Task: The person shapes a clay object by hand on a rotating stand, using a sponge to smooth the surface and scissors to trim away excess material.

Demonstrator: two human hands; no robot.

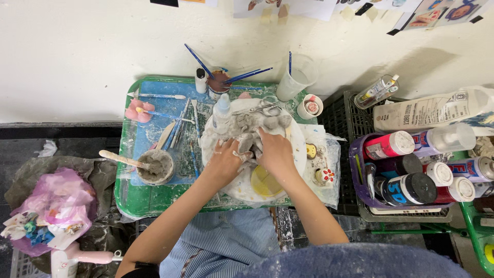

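A grey clay figure [256, 125] lies on a round white turntable [234, 188] set on a small green table [154, 203]. My left hand [225, 162] grips the lower left part of the clay figure. My right hand [275, 151] presses on its lower right side. Both hands are smeared with clay, and their fingers meet on the same lump. A yellow disc [266, 181] sits on the turntable just below my right wrist. Scissors [261, 108] lie at the figure's far edge.
A bowl of grey slip [155, 167] with a wooden stick stands at the left. Brushes, a cup [218, 82] and a clear beaker [294, 78] stand at the back. Small painted figurines [324, 176] sit at the right. A crate of paint bottles [411, 175] is further right, a plastic bag [56, 201] at left.
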